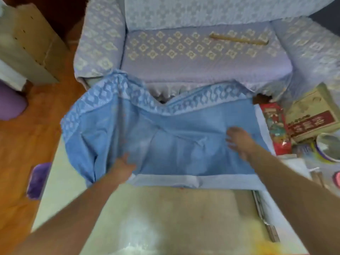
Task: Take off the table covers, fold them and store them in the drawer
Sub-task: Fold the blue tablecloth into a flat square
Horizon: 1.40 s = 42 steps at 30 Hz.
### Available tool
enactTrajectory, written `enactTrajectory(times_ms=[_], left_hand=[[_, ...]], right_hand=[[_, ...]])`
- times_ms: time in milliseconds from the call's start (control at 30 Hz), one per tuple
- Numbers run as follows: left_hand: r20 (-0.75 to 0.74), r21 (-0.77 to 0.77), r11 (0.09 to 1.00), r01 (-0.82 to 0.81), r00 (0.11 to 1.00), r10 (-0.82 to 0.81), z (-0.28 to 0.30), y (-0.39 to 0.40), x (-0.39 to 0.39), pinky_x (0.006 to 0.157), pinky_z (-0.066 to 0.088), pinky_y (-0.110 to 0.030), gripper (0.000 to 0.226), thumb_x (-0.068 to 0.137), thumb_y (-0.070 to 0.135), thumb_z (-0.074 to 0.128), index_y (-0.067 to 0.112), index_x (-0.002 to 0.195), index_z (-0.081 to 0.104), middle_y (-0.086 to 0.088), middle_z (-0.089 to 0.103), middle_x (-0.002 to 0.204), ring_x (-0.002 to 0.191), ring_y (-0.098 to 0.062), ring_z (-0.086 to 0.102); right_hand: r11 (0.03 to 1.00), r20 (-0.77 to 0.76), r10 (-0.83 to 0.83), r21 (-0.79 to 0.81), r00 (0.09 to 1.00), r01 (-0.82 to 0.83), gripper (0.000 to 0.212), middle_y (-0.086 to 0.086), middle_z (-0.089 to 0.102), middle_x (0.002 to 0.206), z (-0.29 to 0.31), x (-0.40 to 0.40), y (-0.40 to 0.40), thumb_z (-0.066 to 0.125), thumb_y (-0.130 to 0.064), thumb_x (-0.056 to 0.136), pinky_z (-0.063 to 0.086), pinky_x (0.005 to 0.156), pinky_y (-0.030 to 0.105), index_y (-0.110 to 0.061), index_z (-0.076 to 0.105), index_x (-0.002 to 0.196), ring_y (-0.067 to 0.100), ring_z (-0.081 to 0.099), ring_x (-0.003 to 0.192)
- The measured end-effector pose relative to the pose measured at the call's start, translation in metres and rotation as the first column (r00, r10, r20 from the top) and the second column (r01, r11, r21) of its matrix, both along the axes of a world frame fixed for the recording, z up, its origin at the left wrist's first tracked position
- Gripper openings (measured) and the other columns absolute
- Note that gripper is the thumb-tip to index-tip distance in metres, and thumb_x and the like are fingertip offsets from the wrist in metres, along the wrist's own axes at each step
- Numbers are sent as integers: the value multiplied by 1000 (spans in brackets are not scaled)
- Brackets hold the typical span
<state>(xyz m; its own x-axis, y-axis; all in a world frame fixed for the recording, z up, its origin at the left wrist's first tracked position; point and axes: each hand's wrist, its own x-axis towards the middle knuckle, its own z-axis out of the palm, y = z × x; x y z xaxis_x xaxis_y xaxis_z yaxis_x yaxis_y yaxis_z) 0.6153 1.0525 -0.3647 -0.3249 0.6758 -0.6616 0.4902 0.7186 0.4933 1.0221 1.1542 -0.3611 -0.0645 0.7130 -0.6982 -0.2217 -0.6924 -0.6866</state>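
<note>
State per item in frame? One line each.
blue cover: partly folded, rumpled, on the table
left hand: gripping the cover's near-left part
right hand: fingers spread, flat on the cover
table: near part bare
stick: lying flat on the sofa seat

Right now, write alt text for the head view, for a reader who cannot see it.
A person's two hands work a blue table cover spread on a table: the left hand grips its near left part, and the right hand lies open and flat on it. A patterned armchair stands beyond, with boxes and a bowl at right.
</note>
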Motion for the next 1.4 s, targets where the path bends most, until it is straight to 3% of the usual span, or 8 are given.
enactTrajectory(times_ms=[133,233,500,700,833,933,1233,1400], left_hand=[[6,-319,948,5,1000,-3,-77,-105,9,88,42,-30,77,85,27,69,10,154,38,-19,48,150,118,-30,57],[24,-384,908,-169,981,193,-111,-123,6,85,50,-39,90,71,34,73,12,153,41,-20,66,118,101,-35,64],[295,-94,765,-637,716,633,-167,-52,-19,92,42,-37,20,96,36,65,33,115,61,1,55,115,103,-20,55],[126,182,687,-703,710,693,-189,10,-63,93,57,-45,102,50,85,77,20,127,62,-1,70,120,107,-23,69],[450,132,569,-812,560,695,-161,22,-66,73,56,-35,41,79,68,73,28,86,65,9,72,80,79,-13,69],[405,173,548,-818,567,717,-128,42,-95,76,55,-25,17,97,36,64,25,110,67,8,66,87,92,-11,71],[444,567,367,-738,648,618,86,52,-150,77,59,-32,64,86,12,41,40,143,46,5,64,132,108,-17,68],[74,730,556,-398,854,515,131,-60,-167,99,55,-46,59,81,18,55,38,136,53,3,66,128,114,-23,64]], right_hand=[[895,92,-27,-441,995,65,14,9,55,86,-92,-10,-122,46,-9,104,43,64,31,-13,56,95,22,57,71],[826,258,-218,-464,941,319,9,9,53,91,-126,4,-176,61,-19,99,50,69,36,-13,58,104,24,57,76],[614,117,-722,-345,682,710,27,6,69,105,-169,25,-139,69,-25,92,55,72,39,-18,61,118,21,67,91],[605,203,-758,-134,619,785,39,7,68,113,-124,25,-128,74,-12,88,60,86,41,-12,56,123,23,69,100],[587,191,-788,-60,586,808,30,6,68,111,-91,26,-123,73,-11,89,60,85,40,-12,57,114,20,70,97],[583,197,-794,-19,574,812,37,8,70,111,-69,20,-106,74,-10,88,62,78,38,-9,59,122,19,71,92],[583,196,-808,128,556,802,65,2,64,119,60,-16,-82,76,-18,85,63,74,41,-22,43,141,20,69,96],[582,255,-805,164,535,797,59,8,59,128,109,-27,-160,71,-13,90,60,75,38,-10,42,141,24,65,104]])
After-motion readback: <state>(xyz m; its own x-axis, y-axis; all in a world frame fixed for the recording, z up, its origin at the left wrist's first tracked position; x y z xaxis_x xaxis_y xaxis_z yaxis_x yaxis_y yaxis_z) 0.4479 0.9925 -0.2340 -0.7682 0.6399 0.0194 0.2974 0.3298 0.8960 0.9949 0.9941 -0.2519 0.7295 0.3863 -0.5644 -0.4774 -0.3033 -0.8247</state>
